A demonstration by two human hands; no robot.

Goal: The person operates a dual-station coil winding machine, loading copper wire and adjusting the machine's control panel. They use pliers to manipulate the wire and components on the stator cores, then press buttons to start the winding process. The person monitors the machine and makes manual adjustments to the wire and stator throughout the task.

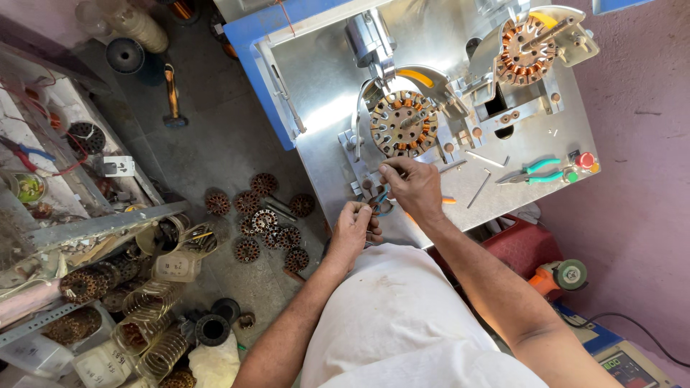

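Observation:
A round stator [403, 123] with copper windings is mounted on the metal winding machine table [323, 108]. My right hand [413, 188] rests just below it, fingertips pinched, apparently on a thin wire at the stator's lower edge. My left hand [353, 230] is at the table's front edge, fingers curled around a small tool with blue handles [381, 203]. A second wound stator [527, 50] sits on the fixture at the far right.
Green-handled pliers [535, 172] and a red button [586, 159] lie at the table's right. Several wound stators [262, 219] are scattered on the floor at left. Shelves [86, 230] with parts and wire coils [154, 338] stand at far left. A grinder [564, 276] lies at right.

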